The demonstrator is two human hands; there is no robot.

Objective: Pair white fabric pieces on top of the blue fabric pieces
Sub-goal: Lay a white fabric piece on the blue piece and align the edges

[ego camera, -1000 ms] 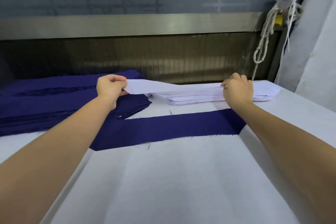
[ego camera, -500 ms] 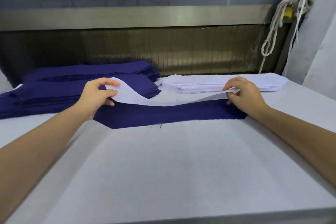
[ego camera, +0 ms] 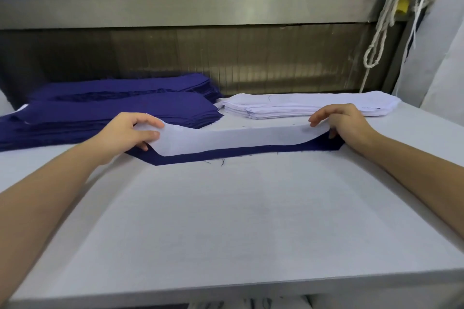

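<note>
The white fabric piece [ego camera: 226,138], just drawn off its stack [ego camera: 301,108], is being laid over the blue fabric piece [ego camera: 200,157] toward the desk's [ego camera: 226,221] far edge, its ends pinched by left hand [ego camera: 123,134] and right hand [ego camera: 347,123] fingers [ego camera: 148,120], nearly completing a pair.

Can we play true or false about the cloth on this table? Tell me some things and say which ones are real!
1. The left hand and the right hand both hold the white strip. True.
2. The white strip hides the blue strip completely. False: a blue edge shows along the near side and at both ends.
3. The blue stacks sit to the left of the white stack. True.
4. A red rope hangs at the far right. False: the rope there is white.
5. The white strip lies flat from end to end. False: its ends are lifted in the fingers and only the middle sags down.
</note>
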